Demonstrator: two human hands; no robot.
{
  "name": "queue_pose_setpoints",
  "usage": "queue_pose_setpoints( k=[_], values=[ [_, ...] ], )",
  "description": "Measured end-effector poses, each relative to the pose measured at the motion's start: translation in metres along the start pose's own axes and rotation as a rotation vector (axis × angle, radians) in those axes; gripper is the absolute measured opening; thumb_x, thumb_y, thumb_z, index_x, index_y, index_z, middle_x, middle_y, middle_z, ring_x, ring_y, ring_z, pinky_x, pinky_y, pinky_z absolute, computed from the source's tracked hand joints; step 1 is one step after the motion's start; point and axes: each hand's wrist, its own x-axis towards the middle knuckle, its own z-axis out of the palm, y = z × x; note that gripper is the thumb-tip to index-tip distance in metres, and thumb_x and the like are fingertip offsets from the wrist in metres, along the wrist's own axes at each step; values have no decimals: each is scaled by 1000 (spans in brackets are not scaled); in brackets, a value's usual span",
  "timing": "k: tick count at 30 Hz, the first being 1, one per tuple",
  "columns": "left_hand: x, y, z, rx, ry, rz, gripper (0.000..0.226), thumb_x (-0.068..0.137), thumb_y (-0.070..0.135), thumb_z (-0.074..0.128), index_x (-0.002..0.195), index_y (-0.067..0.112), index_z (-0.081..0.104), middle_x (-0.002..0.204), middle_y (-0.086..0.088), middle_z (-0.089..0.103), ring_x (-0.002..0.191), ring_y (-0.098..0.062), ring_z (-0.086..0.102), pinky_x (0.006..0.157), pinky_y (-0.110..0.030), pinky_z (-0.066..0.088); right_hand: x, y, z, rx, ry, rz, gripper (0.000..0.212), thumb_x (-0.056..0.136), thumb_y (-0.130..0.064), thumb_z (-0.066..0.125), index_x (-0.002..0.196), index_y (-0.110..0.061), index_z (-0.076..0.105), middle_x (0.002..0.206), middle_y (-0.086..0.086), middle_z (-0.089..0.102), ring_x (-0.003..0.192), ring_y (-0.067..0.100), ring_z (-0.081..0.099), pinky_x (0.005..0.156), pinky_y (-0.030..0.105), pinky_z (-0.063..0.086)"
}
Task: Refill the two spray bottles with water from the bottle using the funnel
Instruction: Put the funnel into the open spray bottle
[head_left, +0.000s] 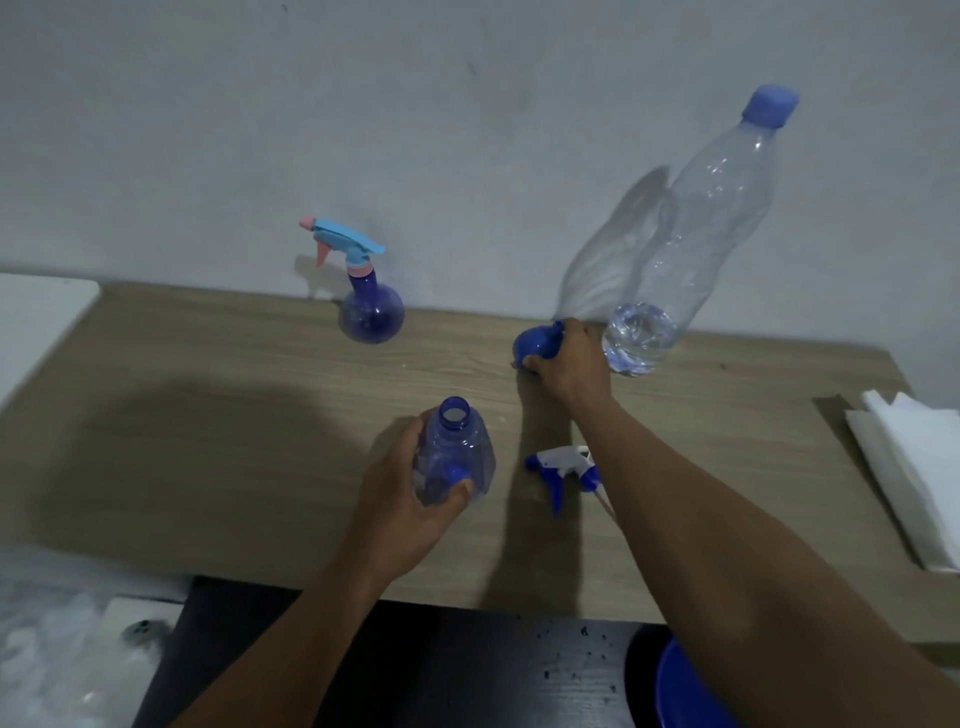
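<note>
left hand (400, 499): wrapped round open spray bottle (457, 452)
right hand (566, 358): fingers closed on funnel (535, 343)
risk: arm may knock the water bottle (696, 223) just beside it; crooked funnel spills

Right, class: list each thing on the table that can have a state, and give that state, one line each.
Near spray bottle: uncapped, upright, held by left hand.
Spray head: off, lying on the table.
Funnel: on the table, gripped by right hand.
Water bottle: capped, upright, water low.
Far spray bottle: head on, upright.
</note>
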Motion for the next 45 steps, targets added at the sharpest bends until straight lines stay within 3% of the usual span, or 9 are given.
queue_pose_setpoints(
  k=[4, 11, 22, 25, 28, 34, 38, 43, 45],
  values=[
    [-1, 3, -1, -31, -8, -25, 71, 77, 14, 81, 137, 34, 47, 126, 22, 59, 116, 2, 58, 96, -28, 53, -35, -11, -22, 158, 14, -6, 68, 75, -35, 86, 129, -13, 50, 117, 1, 56, 102, 20, 57, 81, 33, 46],
    [-8, 22, -9, 81, -39, -11, 71, 79, 17, 79, 139, 29, 44, 123, 22, 55, 105, 9, 54, 78, 5, 38, -106, -53, -69, 500, -52, -113, 74, 77, -30, 85, 141, -38, 49, 114, -10, 54, 103, 6, 60, 74, 16, 46],
    [-4, 16, -14, 55, -82, -41, 69, 77, 24, 80, 137, 28, 46, 116, 14, 59, 105, -7, 59, 67, -1, 39, -180, -115, -90, 608, -57, -256, 64, 79, -31, 85, 133, -37, 51, 115, -4, 60, 97, 14, 69, 82, 27, 59],
    [1, 11, -15, 53, -92, -25, 70, 74, 28, 81, 134, 32, 45, 118, 12, 62, 106, -11, 63, 75, -14, 44, -188, -120, -78, 640, -15, -263, 59, 73, -26, 89, 120, -27, 54, 114, -6, 64, 104, 15, 68, 86, 39, 60],
    [4, 9, -16, 14, -125, -35, 70, 74, 29, 82, 134, 33, 45, 121, 12, 62, 108, -13, 62, 84, -26, 49, -195, -117, -69, 671, 2, -264, 68, 72, -15, 90, 128, -23, 51, 120, -5, 61, 109, 13, 66, 87, 29, 59],
    [6, 5, -17, -16, -144, -16, 66, 76, 24, 81, 132, 32, 46, 121, 10, 63, 107, -9, 63, 80, -15, 46, -198, -106, -48, 667, 34, -244, 88, 76, -2, 85, 150, -20, 42, 143, 0, 50, 123, 12, 60, 101, 34, 54],
    [8, -1, -16, 13, -141, -33, 72, 76, 30, 81, 137, 32, 43, 126, 11, 61, 111, -10, 61, 88, -22, 48, -195, -100, -39, 609, 53, -257, 91, 76, -4, 85, 153, -17, 39, 145, 1, 50, 130, 15, 55, 106, 38, 50],
    [10, -3, -15, 56, -144, -39, 70, 77, 24, 82, 136, 24, 45, 122, 7, 60, 105, -10, 58, 66, -7, 43, -202, -95, -34, 491, 21, -274, 98, 75, -17, 88, 155, -16, 33, 142, -14, 47, 134, 10, 48, 109, 40, 47],
    [11, -4, -14, 42, -148, -40, 68, 76, 15, 81, 135, 21, 48, 121, 7, 62, 106, -10, 62, 72, -6, 47, -205, -95, -36, 422, -4, -286, 110, 69, -34, 91, 157, -19, 27, 137, -23, 42, 133, 5, 45, 109, 35, 46]
  ],
)
